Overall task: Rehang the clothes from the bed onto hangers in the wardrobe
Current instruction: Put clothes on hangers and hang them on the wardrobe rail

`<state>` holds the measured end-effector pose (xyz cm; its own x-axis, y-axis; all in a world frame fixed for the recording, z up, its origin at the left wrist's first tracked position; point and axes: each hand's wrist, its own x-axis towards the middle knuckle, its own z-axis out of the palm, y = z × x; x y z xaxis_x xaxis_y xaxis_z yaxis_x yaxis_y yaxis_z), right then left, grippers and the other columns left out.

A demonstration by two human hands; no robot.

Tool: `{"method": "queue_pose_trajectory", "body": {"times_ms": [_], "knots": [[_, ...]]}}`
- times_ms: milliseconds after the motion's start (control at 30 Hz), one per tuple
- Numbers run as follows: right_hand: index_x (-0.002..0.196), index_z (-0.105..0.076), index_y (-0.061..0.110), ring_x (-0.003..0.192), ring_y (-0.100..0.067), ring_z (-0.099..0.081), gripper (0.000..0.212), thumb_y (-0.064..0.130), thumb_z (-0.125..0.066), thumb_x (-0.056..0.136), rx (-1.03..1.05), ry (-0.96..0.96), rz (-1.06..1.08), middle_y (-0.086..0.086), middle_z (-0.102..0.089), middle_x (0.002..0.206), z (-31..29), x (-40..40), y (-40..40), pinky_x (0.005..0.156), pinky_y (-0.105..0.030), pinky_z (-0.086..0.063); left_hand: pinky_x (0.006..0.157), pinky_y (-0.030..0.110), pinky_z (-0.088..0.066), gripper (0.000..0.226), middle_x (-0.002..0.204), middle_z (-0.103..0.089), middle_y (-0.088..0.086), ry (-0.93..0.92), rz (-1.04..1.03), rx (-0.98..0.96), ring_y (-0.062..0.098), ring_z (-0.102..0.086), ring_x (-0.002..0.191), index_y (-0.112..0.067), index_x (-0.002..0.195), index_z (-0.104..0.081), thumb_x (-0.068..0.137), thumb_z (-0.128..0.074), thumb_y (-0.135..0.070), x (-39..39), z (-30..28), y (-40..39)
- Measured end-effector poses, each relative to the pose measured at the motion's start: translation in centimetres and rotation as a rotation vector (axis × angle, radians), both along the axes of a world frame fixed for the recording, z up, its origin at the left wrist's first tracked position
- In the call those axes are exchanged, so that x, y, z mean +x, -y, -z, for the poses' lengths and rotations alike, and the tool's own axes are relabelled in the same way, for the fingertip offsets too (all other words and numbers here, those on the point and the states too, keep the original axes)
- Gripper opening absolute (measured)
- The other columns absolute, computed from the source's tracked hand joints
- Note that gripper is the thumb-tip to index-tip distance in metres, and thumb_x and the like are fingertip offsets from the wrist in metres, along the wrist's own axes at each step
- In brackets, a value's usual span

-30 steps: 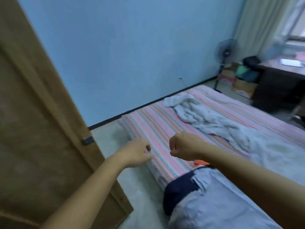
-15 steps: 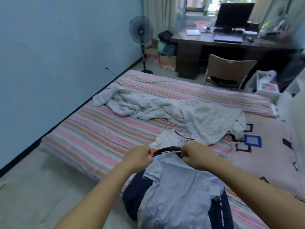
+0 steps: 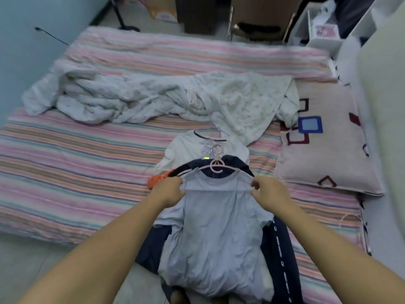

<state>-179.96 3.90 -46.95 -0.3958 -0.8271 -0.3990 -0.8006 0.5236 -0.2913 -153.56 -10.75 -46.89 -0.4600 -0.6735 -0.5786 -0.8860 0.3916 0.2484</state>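
The light blue T-shirt (image 3: 217, 238) lies on top of a pile of clothes at the near edge of the bed (image 3: 76, 163), its hem hanging over that edge toward the floor, and a pale pink hanger (image 3: 215, 167) sits in its neck with the hook lying flat on the pile. The left hand (image 3: 167, 190) pinches the shirt's left shoulder with curled fingers and the right hand (image 3: 268, 191) pinches the right shoulder the same way, the cloth drawn taut between them. Under the shirt lies a dark navy garment (image 3: 278, 255) with a white printed stripe, spilling over the near edge on both sides; a white T-shirt (image 3: 186, 150) with a dark collar lies just beyond, with what looks like further pale hangers on it, though blur makes them hard to tell. An orange cloth (image 3: 157, 179) pokes out beside the left hand. To the left of the pile the striped sheet is bare along the near edge up to the left corner; a crumpled white blanket (image 3: 135, 97) stretches across the middle of the bed, and a patterned pillow (image 3: 326, 145) fills the right edge. Beyond the far edge stand a chair (image 3: 260, 16) and a cardboard box (image 3: 163, 8) on the floor, with a blue wall (image 3: 26, 40) on the left.
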Motion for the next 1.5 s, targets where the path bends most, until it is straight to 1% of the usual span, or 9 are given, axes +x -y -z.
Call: {"method": "queue_pose_trajectory", "body": {"times_ms": [133,267,433,633,767,967,1100,1200,1500], "knots": [[0.117,-0.064,0.022,0.098,-0.023,-0.063,0.027,0.025,-0.062,0.090,0.020,0.006,0.089,0.001,-0.068,0.113,7.9,-2.4,2.1,0.078,-0.036,-0.051,0.092,0.036,-0.047,0.040,0.133,-0.058,0.009,0.050,0.010,0.032,0.028,-0.056,0.117,-0.013,0.131,-0.053,0.098,-0.053,-0.034,-1.3,8.2,3.1],[0.127,-0.058,0.021,0.107,-0.027,-0.062,0.037,0.026,-0.063,0.091,0.069,0.010,0.143,-0.003,-0.065,0.125,15.8,-4.7,3.9,0.085,-0.039,-0.052,0.071,0.032,-0.039,0.012,0.115,-0.063,0.008,0.060,0.024,0.018,0.027,-0.060,0.102,-0.016,0.101,-0.052,0.097,-0.053,-0.027,-1.8,16.1,5.0],[0.128,-0.048,0.016,0.114,-0.033,-0.055,0.048,0.028,-0.069,0.086,0.173,-0.006,0.090,-0.009,-0.058,0.127,23.9,-6.5,5.6,0.087,-0.043,-0.050,0.081,0.037,-0.047,0.029,0.113,-0.063,0.009,0.018,-0.045,0.034,0.030,-0.060,0.100,-0.013,0.111,-0.054,0.088,-0.062,-0.029,-2.3,24.3,6.9],[0.120,-0.051,0.015,0.108,-0.033,-0.055,0.047,0.036,-0.072,0.084,0.151,-0.110,0.096,-0.008,-0.057,0.120,28.6,-6.7,6.2,0.086,-0.042,-0.045,0.066,0.037,-0.046,0.021,0.094,-0.066,0.010,0.022,-0.054,-0.261,0.035,-0.063,0.087,-0.016,0.104,-0.055,0.090,-0.058,-0.031,-4.2,28.9,7.3],[0.106,-0.055,0.012,0.098,-0.030,-0.054,0.020,0.025,-0.063,0.093,0.058,-0.077,0.153,-0.008,-0.059,0.109,28.3,-7.1,6.0,0.079,-0.041,-0.045,0.058,0.035,-0.040,0.015,0.079,-0.061,0.005,-0.054,-0.117,-0.241,0.031,-0.059,0.076,-0.016,0.083,-0.052,0.091,-0.058,-0.026,-3.3,29.5,6.8],[0.093,-0.055,0.015,0.078,-0.026,-0.055,0.006,0.019,-0.057,0.097,-0.056,0.056,0.190,-0.002,-0.060,0.084,24.0,-6.1,3.8,0.063,-0.037,-0.041,0.056,0.037,-0.041,0.026,0.065,-0.056,0.001,-0.198,-0.288,-0.168,0.032,-0.057,0.069,-0.018,0.070,-0.047,0.089,-0.063,-0.023,-0.7,26.2,4.5],[0.086,-0.054,0.025,0.067,-0.006,-0.050,0.014,0.017,-0.062,0.094,-0.121,0.144,0.128,0.012,-0.055,0.074,18.5,-4.8,1.6,0.055,-0.021,-0.031,0.050,0.033,-0.029,0.023,0.060,-0.054,0.001,-0.301,-0.371,-0.142,0.024,-0.050,0.061,-0.013,0.070,-0.053,0.085,-0.070,-0.017,1.8,21.0,2.5],[0.084,-0.055,0.028,0.068,-0.002,-0.050,0.017,0.018,-0.064,0.093,-0.133,0.165,0.112,0.014,-0.056,0.073,13.6,-3.8,1.1,0.057,-0.015,-0.031,0.052,0.033,-0.034,0.024,0.062,-0.056,-0.003,-0.325,-0.434,-0.114,0.021,-0.053,0.063,-0.022,0.069,-0.054,0.086,-0.070,-0.018,3.3,15.8,0.9],[0.088,-0.065,0.026,0.079,-0.012,-0.059,0.011,0.015,-0.067,0.090,-0.335,0.226,-0.013,0.015,-0.063,0.080,-1.6,0.1,0.4,0.074,-0.034,-0.046,0.062,0.033,-0.045,0.023,0.070,-0.066,-0.013,-0.437,-0.655,-0.272,0.017,-0.061,0.072,-0.042,0.074,-0.063,0.081,-0.074,-0.023,9.4,-1.9,-6.7]]}}
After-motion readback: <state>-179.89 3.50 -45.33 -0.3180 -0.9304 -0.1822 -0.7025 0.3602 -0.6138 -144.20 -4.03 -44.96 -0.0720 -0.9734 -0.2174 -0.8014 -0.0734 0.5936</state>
